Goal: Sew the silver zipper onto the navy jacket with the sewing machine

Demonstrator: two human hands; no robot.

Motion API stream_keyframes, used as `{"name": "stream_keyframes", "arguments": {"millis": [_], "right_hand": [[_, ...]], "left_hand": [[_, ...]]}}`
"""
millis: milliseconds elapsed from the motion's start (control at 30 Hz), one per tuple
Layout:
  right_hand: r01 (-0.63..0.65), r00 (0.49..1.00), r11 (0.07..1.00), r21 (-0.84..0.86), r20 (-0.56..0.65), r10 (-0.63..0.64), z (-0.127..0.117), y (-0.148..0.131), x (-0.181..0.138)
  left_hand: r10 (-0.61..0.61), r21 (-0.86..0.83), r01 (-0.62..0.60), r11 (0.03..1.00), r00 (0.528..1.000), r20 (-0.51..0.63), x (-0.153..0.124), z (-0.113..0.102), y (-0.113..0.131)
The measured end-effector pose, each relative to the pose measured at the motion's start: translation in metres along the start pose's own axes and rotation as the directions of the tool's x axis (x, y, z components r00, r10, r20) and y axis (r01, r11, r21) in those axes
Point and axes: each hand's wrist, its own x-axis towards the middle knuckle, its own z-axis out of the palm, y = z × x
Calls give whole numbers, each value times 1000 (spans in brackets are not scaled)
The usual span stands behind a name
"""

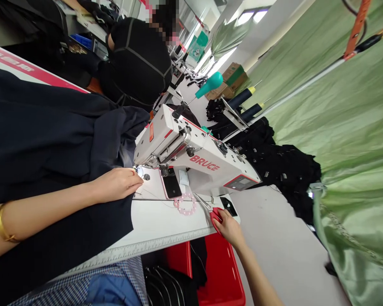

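My left hand [119, 183] is closed at the edge of a dark navy cloth [51, 140], close to the needle area of a white sewing machine [204, 165]. Its fingers are pressed together on the cloth edge. My right hand [229, 226] grips the red handles of a pair of scissors [214, 216], whose metal blades point toward the machine. Left of the blades a pink bead bracelet [186, 205] lies on the white table. Behind it, under the machine arm, rests a phone [171, 185] with a dark screen.
A ruler strip [153, 245] runs along the table's front edge. Below it sits a red bin [221, 272] with dark cloth. Thread cones [241, 98] stand behind the machine, near a heap of black garments [284, 170]. A person in black [137, 63] sits ahead. Green curtains [335, 114] hang at right.
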Motion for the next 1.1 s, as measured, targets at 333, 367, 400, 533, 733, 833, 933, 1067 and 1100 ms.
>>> {"name": "stream_keyframes", "arguments": {"millis": [333,367,400,533,733,833,933,1067,1100], "right_hand": [[82,996,987,140,30,-87,24,21,47],[84,996,987,140,23,-88,22,18,49],[86,996,987,137,13,-88,19,14,50],[138,990,980,140,-60,-131,1,-22,38],[379,925,904,197,-112,-363,-14,-99,-5],[451,887,886,105,-166,-432,-10,-125,-17],[508,843,861,3,-205,-497,-1,-138,-24],[541,805,831,-126,-206,-556,33,-115,-56],[540,803,826,-158,-197,-563,46,-99,-69]], "left_hand": [[-60,-90,59,994,998,-13,1,0,-1],[-61,-98,59,993,998,-16,1,0,-1],[-59,-104,57,993,998,-21,1,0,-1],[-40,-97,38,995,999,-23,1,1,-2],[-41,-59,42,997,999,15,0,2,-3],[-41,-52,43,998,999,33,0,2,-2],[-47,-43,49,998,998,46,0,2,-2],[-54,-59,56,997,998,39,0,1,-1],[-63,-68,66,996,997,38,0,1,-1]]}}
